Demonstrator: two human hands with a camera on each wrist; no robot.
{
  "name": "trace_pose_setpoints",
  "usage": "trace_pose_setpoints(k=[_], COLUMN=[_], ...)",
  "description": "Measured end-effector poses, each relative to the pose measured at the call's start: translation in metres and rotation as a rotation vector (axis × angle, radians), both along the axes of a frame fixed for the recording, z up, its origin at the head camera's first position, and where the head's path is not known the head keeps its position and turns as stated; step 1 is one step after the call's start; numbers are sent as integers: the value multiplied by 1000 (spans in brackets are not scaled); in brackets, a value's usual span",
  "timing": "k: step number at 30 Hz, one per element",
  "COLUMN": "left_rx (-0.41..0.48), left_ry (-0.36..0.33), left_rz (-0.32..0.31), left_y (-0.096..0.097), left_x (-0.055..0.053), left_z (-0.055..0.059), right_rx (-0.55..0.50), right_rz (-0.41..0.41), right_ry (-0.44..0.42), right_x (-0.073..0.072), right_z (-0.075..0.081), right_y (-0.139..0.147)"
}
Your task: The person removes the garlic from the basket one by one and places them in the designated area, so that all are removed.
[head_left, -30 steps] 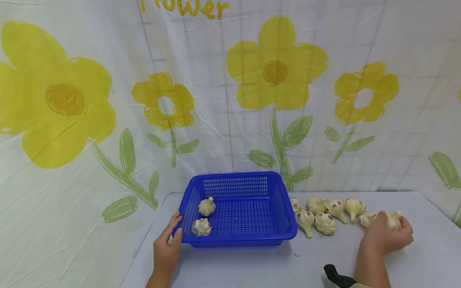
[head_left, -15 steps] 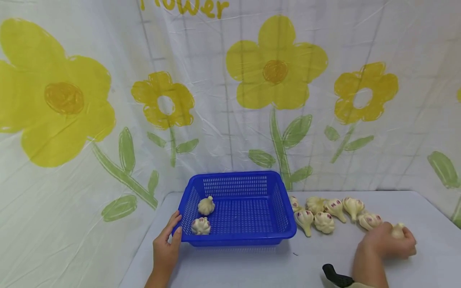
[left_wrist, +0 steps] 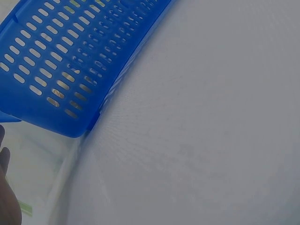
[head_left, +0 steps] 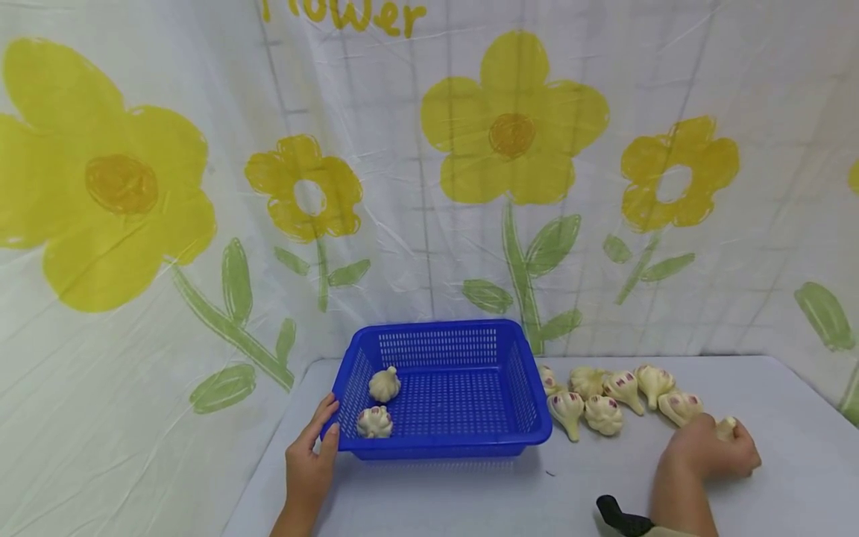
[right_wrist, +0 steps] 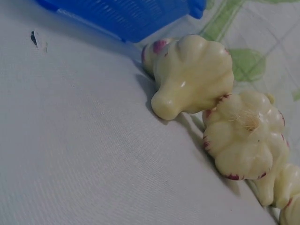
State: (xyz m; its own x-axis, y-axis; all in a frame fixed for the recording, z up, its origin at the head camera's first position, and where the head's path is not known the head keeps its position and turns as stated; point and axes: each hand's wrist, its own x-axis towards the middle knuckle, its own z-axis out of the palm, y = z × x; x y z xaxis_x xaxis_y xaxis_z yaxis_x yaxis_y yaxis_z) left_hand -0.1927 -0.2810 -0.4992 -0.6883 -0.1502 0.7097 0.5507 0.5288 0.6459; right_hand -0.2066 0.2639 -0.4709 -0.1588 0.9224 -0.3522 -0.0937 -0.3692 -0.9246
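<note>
On the right of the table my right hand (head_left: 711, 450) grips a garlic bulb (head_left: 726, 427); only its pale top shows between thumb and fingers. My left hand (head_left: 312, 462) rests against the left front corner of a blue plastic basket (head_left: 443, 447), its fingers fairly straight along the rim. In the left wrist view, part of the left hand (left_wrist: 7, 197) shows at the edge below the basket (left_wrist: 51, 61). Inside the basket, at its left, lie a plain garlic bulb (head_left: 385, 385) and a purple-marked garlic bulb (head_left: 374, 422). The right wrist view shows no hand.
Several garlic bulbs (head_left: 604, 415) lie in a loose cluster between the basket and my right hand. The closest to that hand is a purple-streaked bulb (head_left: 680, 407). A flower-printed curtain (head_left: 403, 261) hangs behind the white table (head_left: 470, 500).
My right hand has lowered toward me with the garlic bulb, then shifted slightly left. The bulb beside it, earlier partly covered, shows more fully. Left hand and basket stay in place.
</note>
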Motion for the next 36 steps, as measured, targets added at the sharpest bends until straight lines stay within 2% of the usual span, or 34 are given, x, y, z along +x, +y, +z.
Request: trace_pose_setpoints(k=[8, 17, 27, 36], left_rx=[0, 0, -3, 2], left_ry=[-42, -41, -49, -54], left_rz=[9, 14, 8, 9], left_y=[0, 0, 0, 1], left_x=[2, 3, 1, 2], left_z=[0, 0, 0, 2], right_rx=[-3, -7, -15, 7], right_rz=[-14, -31, -9, 3], right_ry=[11, 49, 36, -19], right_x=[1, 2, 1, -1], right_z=[0, 2, 2, 1], right_y=[-1, 0, 1, 2])
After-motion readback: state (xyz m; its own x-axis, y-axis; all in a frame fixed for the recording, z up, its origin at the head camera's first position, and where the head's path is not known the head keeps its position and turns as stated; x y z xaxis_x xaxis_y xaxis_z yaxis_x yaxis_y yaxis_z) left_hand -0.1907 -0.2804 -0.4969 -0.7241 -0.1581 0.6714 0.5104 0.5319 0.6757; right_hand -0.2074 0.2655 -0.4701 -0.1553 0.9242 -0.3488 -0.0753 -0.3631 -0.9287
